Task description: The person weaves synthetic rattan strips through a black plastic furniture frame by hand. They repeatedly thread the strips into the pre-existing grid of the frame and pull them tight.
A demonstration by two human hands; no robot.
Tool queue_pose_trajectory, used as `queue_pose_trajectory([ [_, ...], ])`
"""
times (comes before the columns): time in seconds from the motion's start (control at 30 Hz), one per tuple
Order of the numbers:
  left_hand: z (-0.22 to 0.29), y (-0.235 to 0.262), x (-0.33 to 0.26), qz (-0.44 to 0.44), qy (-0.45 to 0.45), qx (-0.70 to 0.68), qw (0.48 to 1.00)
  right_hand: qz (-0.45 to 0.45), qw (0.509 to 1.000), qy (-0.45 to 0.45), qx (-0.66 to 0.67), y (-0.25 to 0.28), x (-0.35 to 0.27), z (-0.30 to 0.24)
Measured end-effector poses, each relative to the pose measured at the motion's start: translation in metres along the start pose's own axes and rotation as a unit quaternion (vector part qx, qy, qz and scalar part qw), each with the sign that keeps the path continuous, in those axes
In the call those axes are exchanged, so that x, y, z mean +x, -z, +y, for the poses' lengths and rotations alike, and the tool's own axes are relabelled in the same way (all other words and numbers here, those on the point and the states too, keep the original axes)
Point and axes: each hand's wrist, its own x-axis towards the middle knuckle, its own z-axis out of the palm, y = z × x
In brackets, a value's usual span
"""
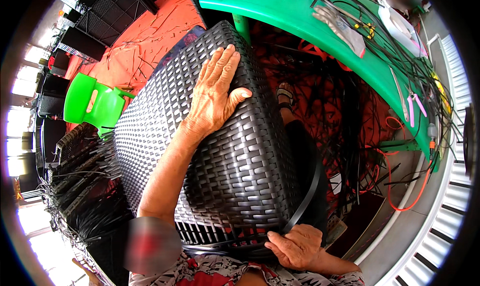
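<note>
A large dark woven furniture piece (235,161), made of flat plastic rattan strips, stands in front of me and fills the middle of the view. My left hand (214,93) lies flat on its top near the far corner, fingers stretched and thumb spread, holding nothing. At the lower near corner, my right hand (296,245) is closed, with thumb and fingers pinching a flat black strip (307,196). That strip curves up along the right side of the piece. Below the finished weave, along the near edge, uncovered bars (215,233) show, with loose strips across them.
A green table (280,1) at the right bears a work glove (340,28), pink-handled scissors (416,108) and loose black strips. An orange cord (422,186) hangs from it. A small green chair (95,101) and strip bundles (90,186) are at left. Scraps litter the red floor (145,41).
</note>
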Motion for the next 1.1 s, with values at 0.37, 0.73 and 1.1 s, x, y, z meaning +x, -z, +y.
queue_pose_trajectory([
  [0.37,0.001,-0.004,-0.018,-0.062,0.041,-0.023,0.997,0.009,1.000,0.001,0.010,-0.004,0.001,0.003],
  [0.73,0.006,-0.001,-0.048,-0.098,0.103,0.014,0.990,0.022,1.000,0.004,0.008,-0.006,-0.002,0.002],
  [1.1,0.046,0.061,-0.133,-0.064,0.266,-0.287,0.918,0.100,0.995,0.023,-0.002,-0.011,-0.010,0.005],
])
